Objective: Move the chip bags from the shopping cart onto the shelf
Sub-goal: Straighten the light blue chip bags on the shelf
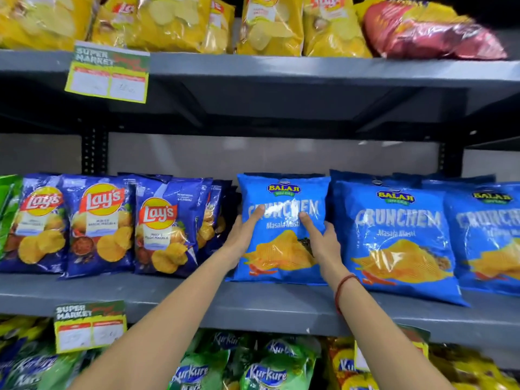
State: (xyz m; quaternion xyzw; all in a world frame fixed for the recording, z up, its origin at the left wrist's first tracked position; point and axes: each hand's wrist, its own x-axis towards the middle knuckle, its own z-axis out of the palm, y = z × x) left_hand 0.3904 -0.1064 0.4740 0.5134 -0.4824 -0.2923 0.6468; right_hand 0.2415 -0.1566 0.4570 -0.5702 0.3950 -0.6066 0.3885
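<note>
now both hands, left hand [244, 235] and right hand [320, 237], clasp an upright blue chip bag [282, 249] between them, its bottom on the grey shelf [253, 305].

The rightmost Balaji Crunchem bag [489, 237] is cut off by the right edge. The handwriting on the price tag [108, 71] is blurred beyond reading. The red bag [430, 32] on the top shelf is smeared, its brand illegible.

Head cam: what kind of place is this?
Most likely a supermarket snack aisle. Grey metal shelves hold rows of chip bags, "Super Market" price tags hang off the shelf edges, and both hands are on a blue Balaji Crunchem bag.
</note>
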